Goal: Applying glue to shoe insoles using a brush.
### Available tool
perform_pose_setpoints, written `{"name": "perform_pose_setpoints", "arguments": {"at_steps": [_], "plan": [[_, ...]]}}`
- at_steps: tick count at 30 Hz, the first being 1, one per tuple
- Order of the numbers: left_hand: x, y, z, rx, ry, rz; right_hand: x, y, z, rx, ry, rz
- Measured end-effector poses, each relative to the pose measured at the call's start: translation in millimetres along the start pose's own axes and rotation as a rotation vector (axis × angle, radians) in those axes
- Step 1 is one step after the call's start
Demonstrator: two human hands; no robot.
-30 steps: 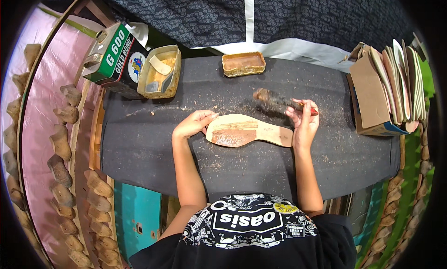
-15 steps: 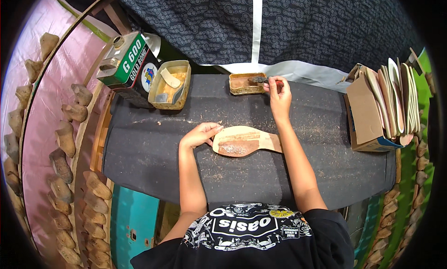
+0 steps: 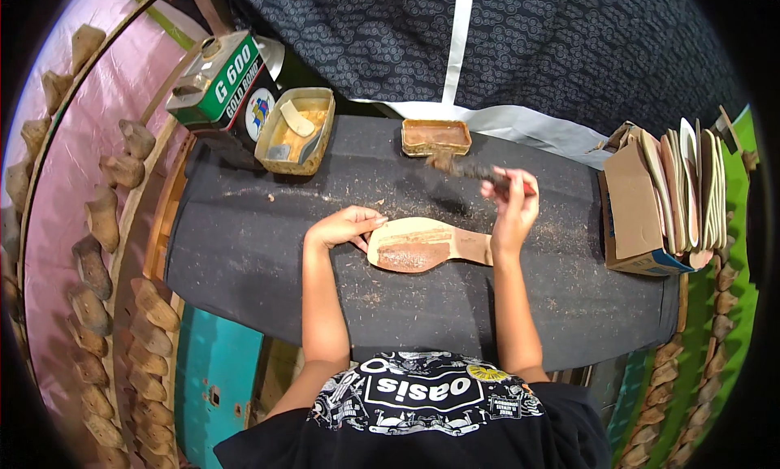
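Note:
A pale shoe insole [image 3: 457, 243] lies on the dark cloth in front of me, its wide end to the left; a wet-looking brown patch covers part of that end. My left hand [image 3: 345, 227] pinches the insole's left rim between thumb and fingers. In the air above and to the right, my right hand [image 3: 513, 217] grips a brush [image 3: 471, 171] by its dark handle, which has a red end. The brush's brown, clotted bristles point left, slightly blurred, just in front of a small rectangular tin [image 3: 436, 149] with brown contents.
At the back left stand a green and black metal can [image 3: 223, 95] and a plastic tub [image 3: 318, 148] with scraper-like pieces inside. A cardboard box [image 3: 638, 201] of upright insoles [image 3: 689, 185] sits at the right. Wooden shoe lasts [image 3: 92, 266] line racks on both sides. Shavings dot the table cloth [image 3: 244, 250].
My right hand has drawn the brush out of the tin, bringing it nearer and to the right. My left hand stays on the insole. The view has shifted slightly.

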State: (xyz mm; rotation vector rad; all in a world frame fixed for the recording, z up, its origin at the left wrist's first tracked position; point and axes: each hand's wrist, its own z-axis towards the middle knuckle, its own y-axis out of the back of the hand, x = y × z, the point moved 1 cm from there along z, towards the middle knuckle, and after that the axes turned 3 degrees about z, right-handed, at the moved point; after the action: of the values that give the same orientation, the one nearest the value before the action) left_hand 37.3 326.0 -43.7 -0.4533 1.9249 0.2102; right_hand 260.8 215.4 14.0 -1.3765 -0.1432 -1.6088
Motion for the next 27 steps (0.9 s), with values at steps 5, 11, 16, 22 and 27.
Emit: {"name": "perform_pose_setpoints", "arguments": {"at_steps": [5,11,16,22,27], "plan": [[5,6,4,0.007,-0.002,0.003,2,4,-50,-0.015,-0.051,0.025],[5,4,4,-0.005,0.001,-0.015,-3,0,-65,0.14,-0.049,-0.108],[10,6,4,-0.003,-0.021,-0.022,-8,-1,-72,0.241,-0.086,-0.119],[9,5,7,-0.009,-0.019,-0.004,-13,1,-74,0.323,-0.068,-0.144],[10,6,7,-0.001,-0.029,0.014,-3,-2,-67,0.363,-0.09,-0.179]]}}
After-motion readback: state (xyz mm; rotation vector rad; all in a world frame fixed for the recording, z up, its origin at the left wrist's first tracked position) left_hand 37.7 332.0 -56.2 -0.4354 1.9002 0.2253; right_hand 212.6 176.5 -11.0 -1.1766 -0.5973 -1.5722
